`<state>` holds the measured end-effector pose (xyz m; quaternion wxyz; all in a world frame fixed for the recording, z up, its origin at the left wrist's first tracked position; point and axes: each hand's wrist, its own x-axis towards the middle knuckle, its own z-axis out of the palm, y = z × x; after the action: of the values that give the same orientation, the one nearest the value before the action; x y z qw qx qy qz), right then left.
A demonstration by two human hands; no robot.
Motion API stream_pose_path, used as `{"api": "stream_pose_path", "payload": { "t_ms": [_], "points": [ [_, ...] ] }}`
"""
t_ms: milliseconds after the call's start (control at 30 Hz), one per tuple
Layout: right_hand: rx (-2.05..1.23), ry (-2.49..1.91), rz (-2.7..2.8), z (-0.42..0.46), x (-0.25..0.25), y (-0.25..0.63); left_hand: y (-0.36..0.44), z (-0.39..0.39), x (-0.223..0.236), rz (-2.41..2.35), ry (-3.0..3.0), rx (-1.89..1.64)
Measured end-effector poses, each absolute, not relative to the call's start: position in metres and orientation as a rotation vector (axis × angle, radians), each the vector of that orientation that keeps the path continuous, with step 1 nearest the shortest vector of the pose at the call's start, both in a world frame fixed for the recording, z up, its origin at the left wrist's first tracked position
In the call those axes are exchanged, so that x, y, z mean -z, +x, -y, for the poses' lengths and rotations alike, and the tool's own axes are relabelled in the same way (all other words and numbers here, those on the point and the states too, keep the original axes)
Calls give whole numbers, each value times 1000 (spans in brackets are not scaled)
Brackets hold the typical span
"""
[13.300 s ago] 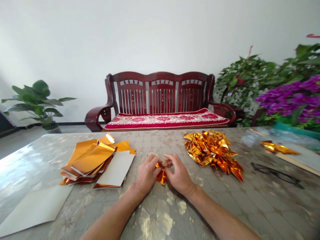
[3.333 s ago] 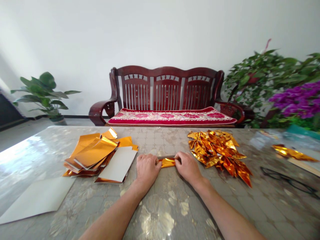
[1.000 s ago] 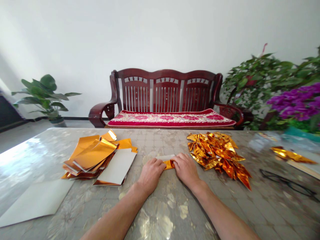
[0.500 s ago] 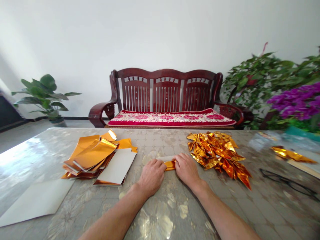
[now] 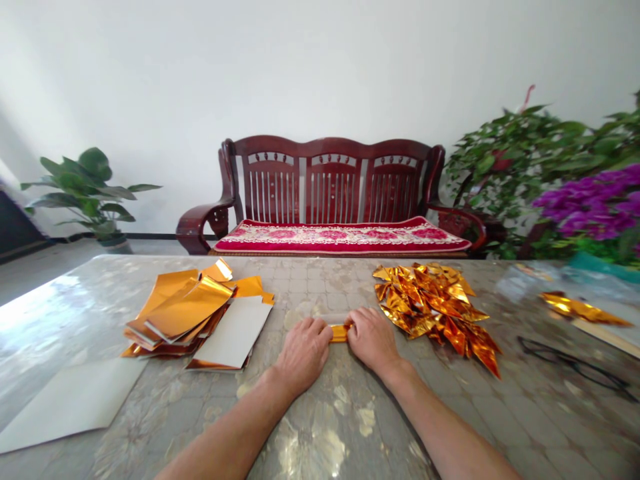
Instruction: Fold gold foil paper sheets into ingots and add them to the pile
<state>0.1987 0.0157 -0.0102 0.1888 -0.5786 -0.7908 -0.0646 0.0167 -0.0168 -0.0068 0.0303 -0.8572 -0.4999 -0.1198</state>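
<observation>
Left hand: the person's left hand [image 5: 305, 353] is closed, fingers curled down, pinching the left end of a small folded foil strip [image 5: 339, 335].
Right hand: the right hand [image 5: 374, 340] pinches the other end between thumb and fingers, level with its partner.
Foil strip: it lies at the middle of the table between the two hands, orange-gold side showing, with a pale band along its far edge; the fingers cover both ends, so the exact fold is hard to make out.
Left of the hands: a loose, fanned stack of orange foil sheets [image 5: 183, 303], and against its right side a few sheets topped by a pale grey rectangle [image 5: 235, 332].
Near left: one larger pale sheet [image 5: 75, 403] lies flat.
Right of the hands: a heap of pointed, folded foil pieces [image 5: 435, 300], just beyond the right hand.
Far right: black-framed glasses [image 5: 575, 363], a separate foil piece [image 5: 585, 310] and crumpled clear plastic [image 5: 527, 280].
Tabletop: the table [image 5: 350, 440] has a glossy, floral, grid-patterned surface.
Behind: a dark red wooden bench [image 5: 333, 190] with a red-and-white cover [image 5: 345, 238], a potted plant [image 5: 90, 193] to the left, purple flowers [image 5: 595, 200] to the right.
</observation>
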Motion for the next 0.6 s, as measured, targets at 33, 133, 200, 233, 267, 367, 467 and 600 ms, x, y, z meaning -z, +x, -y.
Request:
{"api": "stream_pose_path", "payload": {
  "t_ms": [33, 133, 200, 233, 267, 367, 467, 600],
  "points": [
    [179, -1631, 2222, -16, 10, 199, 17, 17, 7, 1551, -2639, 355],
    [160, -1622, 2218, -16, 11, 199, 17, 16, 9, 1567, -2642, 353],
    [147, -1610, 2216, -16, 11, 200, 17, 16, 10, 1560, -2648, 366],
    [143, -1608, 2216, -16, 11, 200, 17, 16, 10, 1555, -2647, 370],
    [141, -1607, 2218, -16, 11, 200, 17, 16, 10, 1552, -2644, 372],
    [151, -1616, 2223, -15, 10, 199, 17, 16, 9, 1557, -2641, 370],
    [168, -1630, 2231, -14, 9, 198, 16, 17, 6, 1575, -2649, 359],
    [162, -1645, 2230, -13, 7, 197, 14, 20, 4, 1563, -2638, 356]
  ]
}}
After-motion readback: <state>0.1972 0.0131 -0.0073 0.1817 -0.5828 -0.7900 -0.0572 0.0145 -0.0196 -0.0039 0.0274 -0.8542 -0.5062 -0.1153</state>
